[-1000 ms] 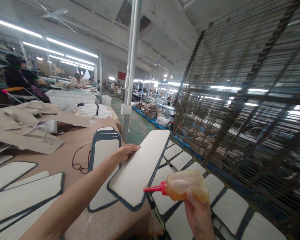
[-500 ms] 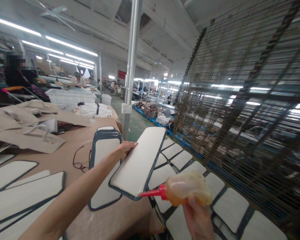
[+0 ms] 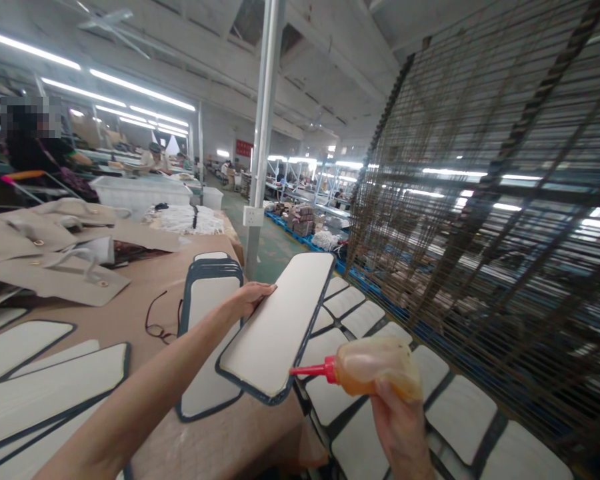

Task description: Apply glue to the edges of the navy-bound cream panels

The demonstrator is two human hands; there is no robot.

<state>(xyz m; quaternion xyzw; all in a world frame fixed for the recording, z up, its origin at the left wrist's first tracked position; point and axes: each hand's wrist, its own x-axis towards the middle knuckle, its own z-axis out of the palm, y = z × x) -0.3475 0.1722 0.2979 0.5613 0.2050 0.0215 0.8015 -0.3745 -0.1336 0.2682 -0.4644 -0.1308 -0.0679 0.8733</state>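
My left hand point(image 3: 253, 298) grips the left edge of a long white panel point(image 3: 280, 327) with rounded corners and a dark blue border, held tilted above the table. In my right hand point(image 3: 397, 420) is a translucent squeeze bottle point(image 3: 377, 367) of amber liquid, lying sideways. Its red nozzle point(image 3: 313, 369) points left, with the tip at the panel's lower right edge. A thin glossy line shows along the panel's lower border. Beneath and left of it lies a stack of similar panels point(image 3: 213, 300).
Eyeglasses point(image 3: 157, 327) and more panels point(image 3: 55, 387) lie on the brown-covered table point(image 3: 180, 440); beige bag pieces point(image 3: 60, 267) are behind. Many white panels point(image 3: 463, 417) sit at right beside a wire mesh rack point(image 3: 480, 167). A post point(image 3: 263, 133) stands ahead. Co-workers point(image 3: 35, 147) are farther back.
My right hand has moved the bottle slightly up, its nozzle tip going from the panel's bottom corner up along the right edge. The left hand and panel stay nearly still.
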